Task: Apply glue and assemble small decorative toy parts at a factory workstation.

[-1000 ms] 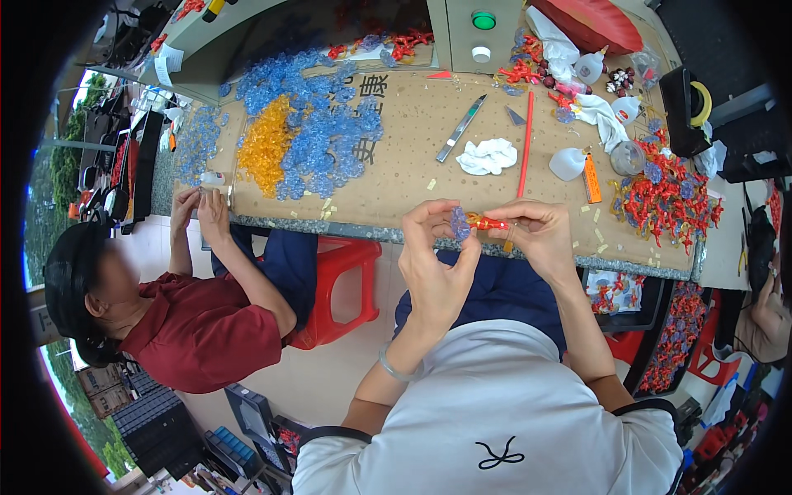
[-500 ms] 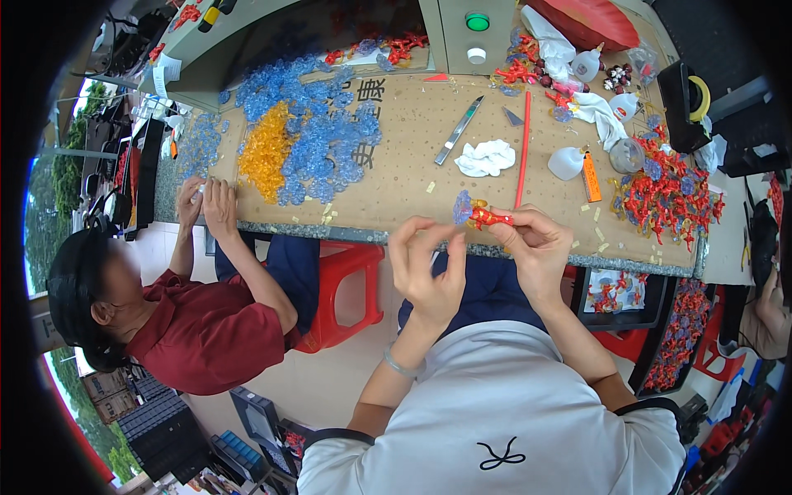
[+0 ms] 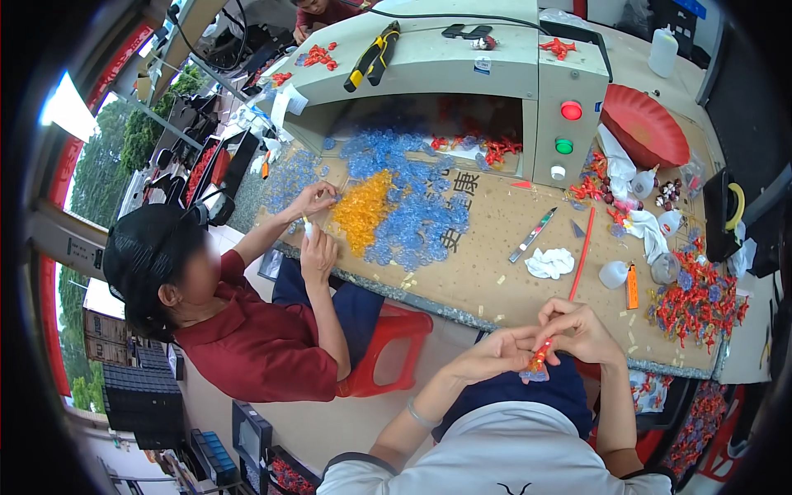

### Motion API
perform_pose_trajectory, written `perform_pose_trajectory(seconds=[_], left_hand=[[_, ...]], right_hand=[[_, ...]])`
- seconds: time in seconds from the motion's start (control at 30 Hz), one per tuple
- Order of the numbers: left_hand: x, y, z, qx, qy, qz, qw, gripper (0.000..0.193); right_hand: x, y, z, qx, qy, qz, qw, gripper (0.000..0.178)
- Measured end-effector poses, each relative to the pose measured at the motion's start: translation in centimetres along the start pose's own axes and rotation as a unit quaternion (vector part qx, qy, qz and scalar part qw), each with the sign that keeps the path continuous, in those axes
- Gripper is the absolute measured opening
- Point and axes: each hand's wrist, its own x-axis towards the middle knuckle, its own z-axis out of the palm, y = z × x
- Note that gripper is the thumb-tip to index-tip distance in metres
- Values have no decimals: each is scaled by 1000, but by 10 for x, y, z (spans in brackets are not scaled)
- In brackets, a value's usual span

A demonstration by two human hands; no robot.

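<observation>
Both left hand (image 3: 505,350) and right hand (image 3: 577,330) pinch the red-and-blue figure (image 3: 537,364), just off the near edge of the table (image 3: 462,285), over the lap (image 3: 492,398), where a slack grip might drop it!

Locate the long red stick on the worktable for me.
In the head view, the red stick lies right of centre, between the crumpled white wad and the small white bottle, its near end just beyond the person's right hand.

Brown board (image 3: 483,268) leaves passage between the blue heap (image 3: 417,238) and knife (image 3: 533,236); white wad (image 3: 549,263) and red rod (image 3: 582,257) block farther right.
</observation>
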Motion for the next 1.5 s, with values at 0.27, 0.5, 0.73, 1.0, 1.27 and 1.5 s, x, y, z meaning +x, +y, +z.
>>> perform_pose_trajectory(seconds=[0.27, 0.5, 0.73, 1.0, 1.27, 1.5], left_hand=[[5, -19, -8, -92, 36, 46, 994, 46], [7, -18, -6, -97, 212, 199, 952, 34], [2, -11, 1, -43, 272, 229, 934, 22], [-5, -6, -3, 258, 330, 263, 869, 17], [-11, -3, 5, 414, 332, 335, 779, 18], [-4, -12, 25, 462, 301, 327, 768, 18]], right_hand=[[1, 7, 8, 52, 119, -43, 991, 22], [-5, 26, 36, 140, 197, -83, 967, 33], [17, 23, 36, 136, 198, -23, 970, 26], [8, 28, 29, 170, 108, 12, 979, 13], [-3, 32, 37, 154, 150, -39, 976, 19], [-31, 26, 38, 69, 214, -82, 971, 20]])
